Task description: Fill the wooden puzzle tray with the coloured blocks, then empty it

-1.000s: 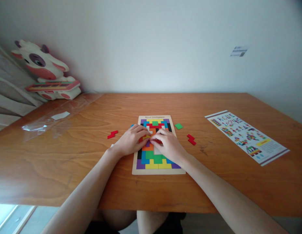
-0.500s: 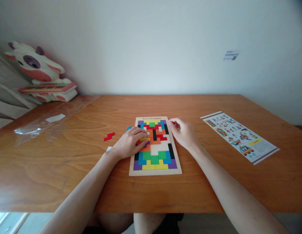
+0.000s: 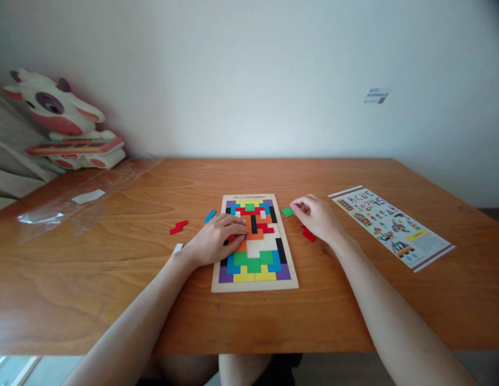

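A wooden puzzle board (image 3: pixel 254 284) lies in the middle of the table, mostly filled with coloured blocks, with a bare patch near its centre. My left hand (image 3: pixel 217 237) lies flat on the board's left side, fingers stretched over the orange and yellow pieces. My right hand (image 3: pixel 317 217) is off the board to the right, fingers curled in a pinch. Its fingertips are next to a loose green square (image 3: pixel 287 212), and whether they hold anything is hidden. A red piece (image 3: pixel 308 235) lies partly under that hand.
Left of the board lie a blue piece (image 3: pixel 210 216), a red zigzag piece (image 3: pixel 178 227) and a white piece (image 3: pixel 177 247). A printed leaflet (image 3: pixel 390 225) lies at the right. Clear plastic wrap (image 3: pixel 72 206) and a cow toy (image 3: pixel 62 120) occupy the far left corner.
My right hand has left the board's centre and moved right, to the loose green and red pieces. My left hand has stayed on the board. The view has shifted slightly.
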{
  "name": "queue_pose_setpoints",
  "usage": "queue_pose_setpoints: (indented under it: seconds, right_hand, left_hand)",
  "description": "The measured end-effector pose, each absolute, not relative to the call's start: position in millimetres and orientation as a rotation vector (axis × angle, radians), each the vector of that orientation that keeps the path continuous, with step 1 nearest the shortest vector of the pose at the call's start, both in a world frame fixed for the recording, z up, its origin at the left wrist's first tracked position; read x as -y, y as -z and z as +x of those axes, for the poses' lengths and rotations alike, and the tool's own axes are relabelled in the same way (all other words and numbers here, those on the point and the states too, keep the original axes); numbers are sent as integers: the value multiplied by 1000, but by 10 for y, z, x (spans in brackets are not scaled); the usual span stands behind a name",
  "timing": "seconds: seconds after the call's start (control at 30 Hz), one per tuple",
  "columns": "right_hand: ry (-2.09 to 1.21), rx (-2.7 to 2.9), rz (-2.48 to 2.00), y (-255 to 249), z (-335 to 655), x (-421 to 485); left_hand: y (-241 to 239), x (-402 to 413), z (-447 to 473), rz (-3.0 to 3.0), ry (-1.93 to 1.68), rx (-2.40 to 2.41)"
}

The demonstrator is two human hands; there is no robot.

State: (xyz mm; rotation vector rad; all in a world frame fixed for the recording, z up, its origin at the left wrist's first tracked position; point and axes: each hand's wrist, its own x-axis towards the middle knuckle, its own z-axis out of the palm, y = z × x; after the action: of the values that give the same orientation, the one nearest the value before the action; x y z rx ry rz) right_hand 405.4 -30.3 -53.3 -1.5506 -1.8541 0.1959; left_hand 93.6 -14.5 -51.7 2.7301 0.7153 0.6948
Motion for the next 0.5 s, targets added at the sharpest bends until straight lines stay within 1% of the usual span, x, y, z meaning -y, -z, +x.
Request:
queue_pose_setpoints:
  seconds: [0.13,0.33,0.5]
  right_hand:
    - [-282,1812,-1530,468,4041,342]
    - [-686,1963,-1378,494,3782,412]
    - [-792,1960,-1412,565,3713,408]
  left_hand:
    - [511,137,932,2740,-695,-681]
    - [456,171,946,2716,-695,-546]
    - [438,256,1018,2730,-620,-422]
